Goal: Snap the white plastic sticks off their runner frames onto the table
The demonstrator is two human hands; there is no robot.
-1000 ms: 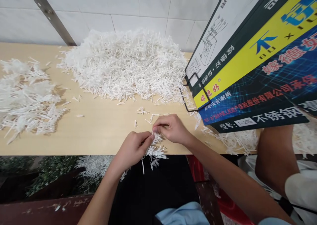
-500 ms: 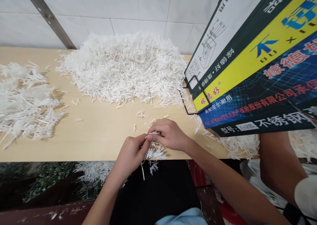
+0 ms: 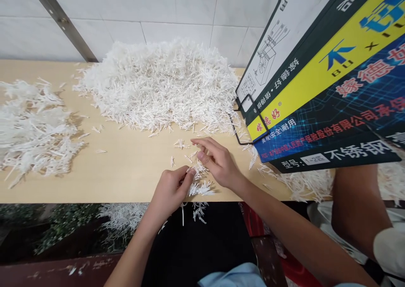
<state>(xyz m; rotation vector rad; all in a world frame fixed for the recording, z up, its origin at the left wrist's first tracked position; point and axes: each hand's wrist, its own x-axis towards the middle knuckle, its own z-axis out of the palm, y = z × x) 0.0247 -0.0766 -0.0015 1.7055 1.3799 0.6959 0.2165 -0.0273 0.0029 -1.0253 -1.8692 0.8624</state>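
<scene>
My left hand [image 3: 171,192] is near the table's front edge, thumb and fingertips pinched on a white plastic sprig [image 3: 198,169] that fans out to the right. Just beyond it, my right hand [image 3: 220,162] hovers with thumb and index finger apart; nothing shows clearly between them. More white sprigs [image 3: 201,189] lie below the hands at the edge, and some hang over it. A few loose bits [image 3: 181,144] are scattered on the wooden tabletop [image 3: 126,164] beyond my hands.
A large heap of white sprigs [image 3: 164,89] stands against the tiled wall, with a smaller heap [image 3: 38,131] at left. A printed carton [image 3: 316,93] with a black wire frame [image 3: 242,129] at its corner leans in from the right. Another person's arm [image 3: 357,207] is below the carton.
My right hand has parted from my left, moving slightly up and right, and its fingers have opened. My left hand stays nearly in place, still pinching.
</scene>
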